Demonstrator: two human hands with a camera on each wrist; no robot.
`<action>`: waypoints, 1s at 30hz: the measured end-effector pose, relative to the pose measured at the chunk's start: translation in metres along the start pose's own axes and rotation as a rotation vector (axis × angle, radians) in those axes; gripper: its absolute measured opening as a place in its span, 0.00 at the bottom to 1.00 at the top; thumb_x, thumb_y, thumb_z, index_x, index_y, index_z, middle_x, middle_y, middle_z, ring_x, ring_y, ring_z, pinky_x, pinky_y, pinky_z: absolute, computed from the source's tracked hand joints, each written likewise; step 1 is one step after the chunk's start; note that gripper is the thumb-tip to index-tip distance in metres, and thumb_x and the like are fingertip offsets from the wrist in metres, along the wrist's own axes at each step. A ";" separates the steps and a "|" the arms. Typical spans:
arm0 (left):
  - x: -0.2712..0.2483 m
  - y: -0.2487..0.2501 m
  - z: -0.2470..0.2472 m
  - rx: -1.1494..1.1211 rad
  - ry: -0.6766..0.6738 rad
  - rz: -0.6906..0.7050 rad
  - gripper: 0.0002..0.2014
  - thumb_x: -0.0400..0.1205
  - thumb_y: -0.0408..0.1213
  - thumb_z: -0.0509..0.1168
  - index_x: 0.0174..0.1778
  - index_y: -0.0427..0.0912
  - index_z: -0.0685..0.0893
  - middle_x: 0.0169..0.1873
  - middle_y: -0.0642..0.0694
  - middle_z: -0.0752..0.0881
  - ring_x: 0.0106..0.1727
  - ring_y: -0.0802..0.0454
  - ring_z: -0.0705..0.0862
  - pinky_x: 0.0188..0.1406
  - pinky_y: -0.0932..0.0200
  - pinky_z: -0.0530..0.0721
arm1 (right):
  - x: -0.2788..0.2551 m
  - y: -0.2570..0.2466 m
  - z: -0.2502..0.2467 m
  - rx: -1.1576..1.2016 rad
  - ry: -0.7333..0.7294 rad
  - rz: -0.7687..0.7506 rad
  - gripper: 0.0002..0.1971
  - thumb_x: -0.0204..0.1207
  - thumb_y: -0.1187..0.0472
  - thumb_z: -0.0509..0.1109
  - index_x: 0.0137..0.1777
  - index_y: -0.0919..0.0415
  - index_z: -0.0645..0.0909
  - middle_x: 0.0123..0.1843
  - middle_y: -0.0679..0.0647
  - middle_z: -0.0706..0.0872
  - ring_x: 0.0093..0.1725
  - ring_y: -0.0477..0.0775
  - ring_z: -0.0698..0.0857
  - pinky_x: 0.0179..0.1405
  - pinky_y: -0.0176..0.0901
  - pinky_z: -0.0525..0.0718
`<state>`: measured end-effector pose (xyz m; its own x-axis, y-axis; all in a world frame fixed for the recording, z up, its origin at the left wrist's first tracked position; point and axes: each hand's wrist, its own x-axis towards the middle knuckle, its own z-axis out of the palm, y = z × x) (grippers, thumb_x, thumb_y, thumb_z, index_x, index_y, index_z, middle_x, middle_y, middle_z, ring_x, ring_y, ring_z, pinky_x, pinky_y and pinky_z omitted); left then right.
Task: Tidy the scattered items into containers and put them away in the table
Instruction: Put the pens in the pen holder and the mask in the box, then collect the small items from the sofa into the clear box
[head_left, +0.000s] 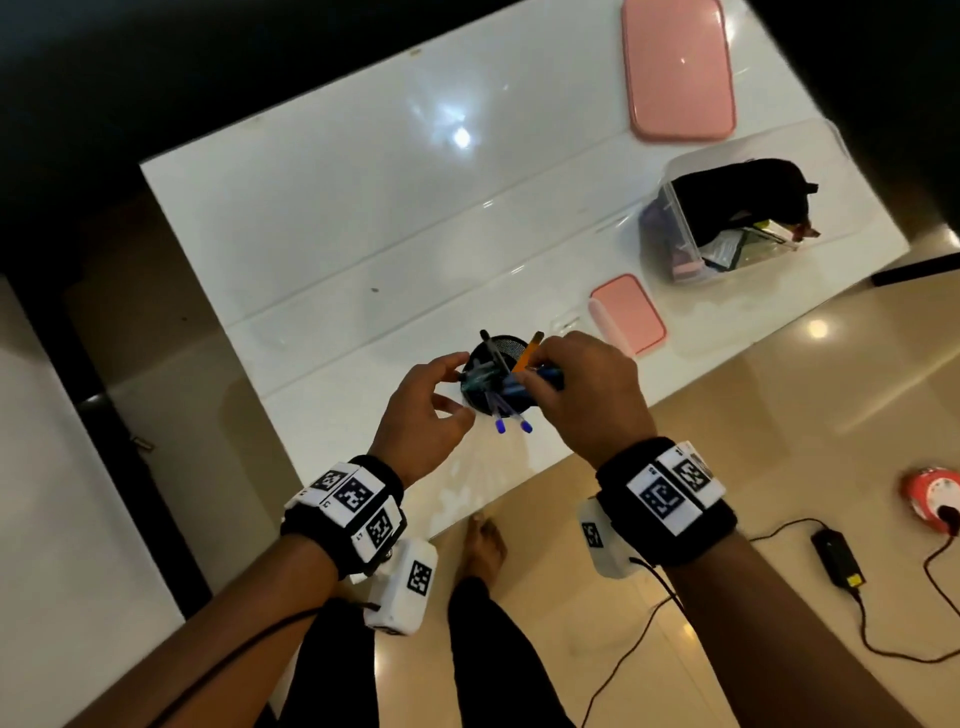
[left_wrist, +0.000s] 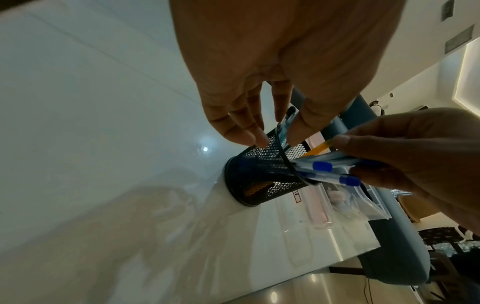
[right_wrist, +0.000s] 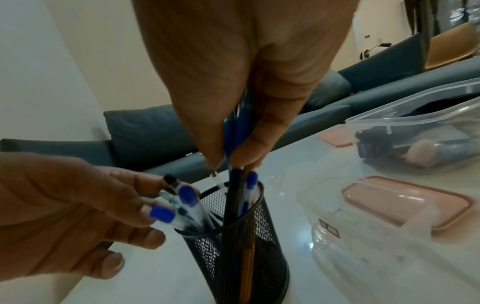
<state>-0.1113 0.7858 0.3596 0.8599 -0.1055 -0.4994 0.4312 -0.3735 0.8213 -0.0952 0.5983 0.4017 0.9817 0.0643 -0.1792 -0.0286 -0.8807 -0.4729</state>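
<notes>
Black mesh pen cup (head_left: 498, 379) stands between both hands: right hand (head_left: 587, 395) pinches blue pens (right_wrist: 237, 131), left hand (head_left: 421, 421) loose beside.

Glossy white table (head_left: 363, 208), seen from above, with faint seams running along its length and ceiling lights mirrored in the surface. Directly on it: black mesh pen cup (head_left: 498, 374) upright near the front edge, holding blue-capped pens (head_left: 511, 423), a yellow pencil (head_left: 527, 353) and a black pen (head_left: 493, 348); just beside the cup, a small clear container (right_wrist: 363, 236) with a small pink lid (head_left: 628, 314) on or against it; farther right, a large clear container (head_left: 727, 223) holding dark items; beyond it, apart, a large pink lid (head_left: 678, 67) lying flat. Beige tiled floor (head_left: 753, 415) around the table, bearing a black power adapter (head_left: 837, 558) with its cable and a red-and-white round object (head_left: 935, 499).
</notes>
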 end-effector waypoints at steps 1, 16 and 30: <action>-0.001 -0.001 0.001 -0.004 0.001 0.007 0.30 0.76 0.28 0.71 0.73 0.53 0.75 0.62 0.50 0.79 0.46 0.58 0.86 0.39 0.77 0.80 | 0.002 -0.003 0.004 -0.005 -0.029 -0.008 0.08 0.77 0.50 0.72 0.49 0.53 0.85 0.43 0.48 0.84 0.41 0.51 0.82 0.36 0.38 0.72; -0.001 -0.006 0.005 -0.002 0.013 0.020 0.27 0.78 0.32 0.71 0.73 0.53 0.74 0.59 0.52 0.79 0.45 0.57 0.85 0.35 0.76 0.80 | -0.017 -0.003 0.021 0.023 0.060 0.044 0.14 0.83 0.52 0.63 0.65 0.53 0.81 0.62 0.50 0.84 0.57 0.52 0.79 0.49 0.37 0.73; -0.082 -0.141 -0.156 -0.133 0.136 -0.240 0.11 0.80 0.30 0.65 0.49 0.52 0.85 0.34 0.55 0.84 0.31 0.65 0.79 0.38 0.69 0.79 | -0.042 -0.202 0.061 0.371 -0.064 -0.232 0.07 0.79 0.56 0.69 0.52 0.54 0.87 0.42 0.44 0.88 0.38 0.42 0.85 0.38 0.41 0.84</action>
<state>-0.2000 0.9906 0.3272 0.7541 0.0989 -0.6492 0.6506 -0.2476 0.7179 -0.1424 0.8017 0.4519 0.9569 0.2794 -0.0791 0.1142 -0.6124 -0.7822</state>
